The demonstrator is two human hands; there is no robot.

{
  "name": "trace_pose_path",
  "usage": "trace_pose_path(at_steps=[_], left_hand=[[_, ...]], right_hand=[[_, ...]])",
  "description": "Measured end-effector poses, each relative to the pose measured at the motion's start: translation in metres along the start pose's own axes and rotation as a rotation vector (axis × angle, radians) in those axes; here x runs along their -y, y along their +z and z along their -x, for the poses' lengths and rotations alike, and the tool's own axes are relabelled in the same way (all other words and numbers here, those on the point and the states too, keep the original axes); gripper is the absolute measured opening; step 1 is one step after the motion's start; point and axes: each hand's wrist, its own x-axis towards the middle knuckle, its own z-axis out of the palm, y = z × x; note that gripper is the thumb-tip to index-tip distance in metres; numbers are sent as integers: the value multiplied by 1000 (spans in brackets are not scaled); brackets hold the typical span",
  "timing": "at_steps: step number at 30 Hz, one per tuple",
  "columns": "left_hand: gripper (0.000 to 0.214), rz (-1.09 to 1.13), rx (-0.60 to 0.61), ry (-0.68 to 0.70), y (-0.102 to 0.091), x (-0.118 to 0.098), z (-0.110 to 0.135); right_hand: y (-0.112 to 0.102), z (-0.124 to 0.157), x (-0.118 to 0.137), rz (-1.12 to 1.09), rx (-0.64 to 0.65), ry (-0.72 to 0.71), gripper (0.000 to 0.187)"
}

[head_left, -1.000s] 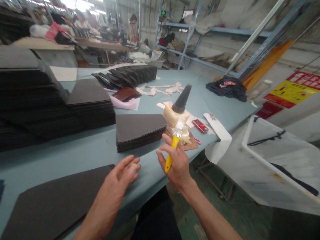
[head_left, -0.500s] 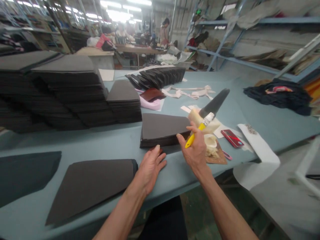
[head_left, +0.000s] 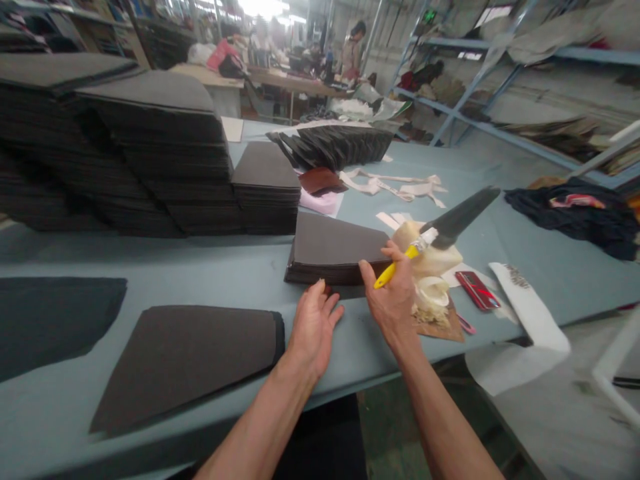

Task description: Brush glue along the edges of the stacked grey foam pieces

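A yellow-handled paintbrush (head_left: 400,265) lies in my right hand (head_left: 393,303), its pale bristles pointing away to the upper right. That hand is at the right end of a low stack of dark panels (head_left: 340,243). My left hand (head_left: 316,327) has its fingers apart at the near edge of the same stack; whether the fingertips touch it I cannot tell. Left of that hand, a flat dark panel (head_left: 195,363) rests on the table. Beyond the brush are a cream block (head_left: 440,262) with a long dark piece (head_left: 463,217) on it, and a white cup (head_left: 433,292).
Tall stacks of dark panels (head_left: 155,160) stand at the back left of the blue-green table (head_left: 200,267). Fanned dark pieces (head_left: 340,147) and pale strips (head_left: 395,185) lie behind. To the right are a red case (head_left: 477,291), a white sheet (head_left: 530,310) and dark cloth (head_left: 575,213).
The view has tilted down and shifted left, so most things sit higher and farther right. Both hands stay by the low stack, with the paintbrush still in my right hand.
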Motion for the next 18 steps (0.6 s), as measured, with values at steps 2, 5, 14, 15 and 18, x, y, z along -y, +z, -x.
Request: trace_pose_path(at_steps=[2, 5, 14, 15, 18], left_hand=[[22, 10, -13, 3, 3, -4, -2], [25, 13, -36, -1, 8, -10, -3], [32, -125, -13, 3, 8, -7, 37], [31, -181, 26, 31, 6, -8, 43], [24, -550, 194, 307, 0, -23, 54]], right_hand=[[3, -3, -1, 6, -4, -13, 43], [8, -7, -3, -2, 5, -17, 42], [5, -10, -6, 82, 59, -66, 40], [3, -11, -7, 98, 75, -82, 39], [-2, -16, -8, 83, 101, -132, 36]])
